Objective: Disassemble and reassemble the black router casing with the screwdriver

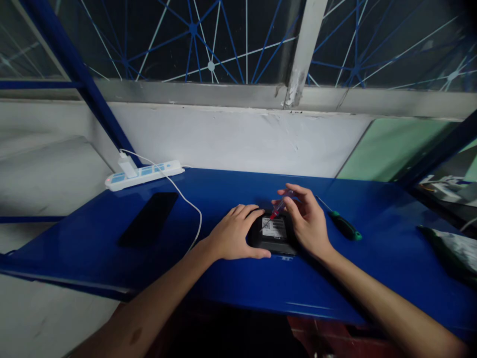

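A small black box-shaped device (269, 244) with a white printed label (275, 228) lies on the blue table (231, 281). My left hand (234, 232) grips its left side, thumb along the near edge and fingers at the far edge. In my right hand (311, 221) is a screwdriver (279, 207) with a clear and red handle, pinched between thumb and fingers. It slants down to the left, and its thin tip is near the label's left edge; whether the tip touches the device I cannot tell.
Right of my right hand lies a green-and-black-handled screwdriver (345, 226). A dark, flat phone-like slab (149, 219) rests on the left. Behind it, a white power strip (162, 170) holds a charger (127, 166) whose cable (200, 214) trails forward. A silvery bag (456, 248) sits at far right.
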The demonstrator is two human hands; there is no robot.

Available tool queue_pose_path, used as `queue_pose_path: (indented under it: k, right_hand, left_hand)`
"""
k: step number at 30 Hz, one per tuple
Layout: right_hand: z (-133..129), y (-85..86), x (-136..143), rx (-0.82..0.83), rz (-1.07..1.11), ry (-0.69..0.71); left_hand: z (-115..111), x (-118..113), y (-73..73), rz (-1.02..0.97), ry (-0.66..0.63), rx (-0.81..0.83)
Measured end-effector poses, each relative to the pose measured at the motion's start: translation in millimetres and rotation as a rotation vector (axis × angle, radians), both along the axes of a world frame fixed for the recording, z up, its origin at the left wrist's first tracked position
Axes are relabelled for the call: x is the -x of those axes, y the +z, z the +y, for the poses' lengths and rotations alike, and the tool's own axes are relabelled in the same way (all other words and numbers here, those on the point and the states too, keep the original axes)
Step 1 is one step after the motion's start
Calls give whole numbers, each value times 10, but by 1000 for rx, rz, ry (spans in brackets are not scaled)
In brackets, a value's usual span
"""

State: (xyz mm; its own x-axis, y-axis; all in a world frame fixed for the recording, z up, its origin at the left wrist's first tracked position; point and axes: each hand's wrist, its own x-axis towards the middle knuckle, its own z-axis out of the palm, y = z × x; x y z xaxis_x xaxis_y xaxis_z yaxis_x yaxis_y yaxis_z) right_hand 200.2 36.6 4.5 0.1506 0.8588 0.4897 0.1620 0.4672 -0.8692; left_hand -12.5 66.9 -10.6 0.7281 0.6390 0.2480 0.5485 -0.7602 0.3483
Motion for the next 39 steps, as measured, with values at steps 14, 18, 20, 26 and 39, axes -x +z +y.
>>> queue_pose_path:
  k: [14, 18, 20, 26, 39]
  right_hand:
    - [-51, 18, -5, 26, -55, 28]
    - [-20, 14, -24, -3, -121, -91]
    - [-11, 21, -30, -14, -119, -111]
    - [-34, 43, -18, 25, -119, -40]
    - [-3, -20, -59, 73, -84, -31]
  left_hand:
    - [16, -1, -15, -3, -3, -8]
    - [18, -4, -21, -3, -11, -1]
    - [15, -6, -18, 6, -9, -1]
    - [2, -6, -7, 14, 5, -37]
    - [11, -10, 3, 7, 8, -3]
